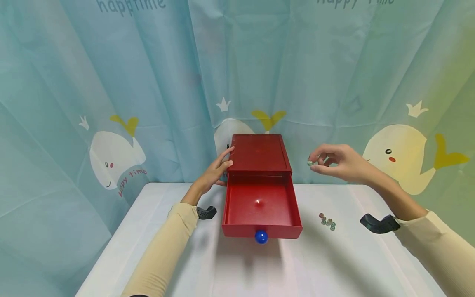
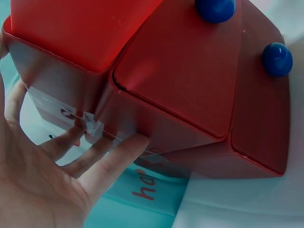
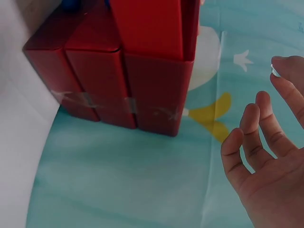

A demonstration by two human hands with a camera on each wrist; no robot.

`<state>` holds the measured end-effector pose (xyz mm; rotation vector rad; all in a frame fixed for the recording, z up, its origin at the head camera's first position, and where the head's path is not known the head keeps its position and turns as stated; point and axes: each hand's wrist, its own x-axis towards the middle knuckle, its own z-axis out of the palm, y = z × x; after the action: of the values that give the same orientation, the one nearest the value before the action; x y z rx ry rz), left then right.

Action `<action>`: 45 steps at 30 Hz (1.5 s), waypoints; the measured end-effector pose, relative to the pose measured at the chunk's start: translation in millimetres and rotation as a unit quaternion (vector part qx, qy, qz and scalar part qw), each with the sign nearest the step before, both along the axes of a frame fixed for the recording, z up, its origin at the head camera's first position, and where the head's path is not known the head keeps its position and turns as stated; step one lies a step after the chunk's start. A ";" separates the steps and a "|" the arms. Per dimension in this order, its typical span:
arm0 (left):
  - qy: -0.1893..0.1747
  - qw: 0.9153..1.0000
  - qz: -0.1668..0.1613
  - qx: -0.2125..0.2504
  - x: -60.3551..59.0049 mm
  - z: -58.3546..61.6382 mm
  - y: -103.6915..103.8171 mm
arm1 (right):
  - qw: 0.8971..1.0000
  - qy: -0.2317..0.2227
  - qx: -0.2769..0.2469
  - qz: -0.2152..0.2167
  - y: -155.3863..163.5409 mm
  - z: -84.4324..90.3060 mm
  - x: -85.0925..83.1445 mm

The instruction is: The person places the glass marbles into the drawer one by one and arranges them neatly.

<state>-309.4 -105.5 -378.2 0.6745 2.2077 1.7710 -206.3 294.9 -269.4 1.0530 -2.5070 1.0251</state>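
Left hand (image 1: pixel 212 174), fingers spread, touches red cabinet (image 1: pixel 257 152); right hand (image 1: pixel 340 163) pinches a small greenish bead (image 1: pixel 310 163), seemingly near the counter (image 1: pixel 349 206)'s back edge, and a fingertip hold so slight could let it slip.

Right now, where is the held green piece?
In the head view, the green piece is pinched in the right hand, to the right of the red drawer unit and higher in the picture than the small pieces.
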 end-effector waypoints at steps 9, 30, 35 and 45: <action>-0.006 1.000 -0.003 0.003 0.0 -0.1 -0.5 | 0.998 -0.039 0.028 0.043 -30.1 15.1 -11.5; 0.000 1.000 0.006 0.001 -0.9 0.2 -4.7 | 0.977 -0.105 0.073 0.174 -119.5 26.6 -32.3; -0.004 1.000 0.014 -0.004 -0.6 2.0 -3.3 | 0.968 -0.119 0.075 0.205 -138.3 21.2 -37.3; -0.007 1.000 0.017 -0.012 0.6 3.0 -1.5 | 0.951 -0.155 0.115 0.241 -166.4 4.3 -40.9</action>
<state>-308.7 -107.0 -375.2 0.6224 2.2405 1.7571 -247.1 128.4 -265.1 1.7639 -2.7324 1.1081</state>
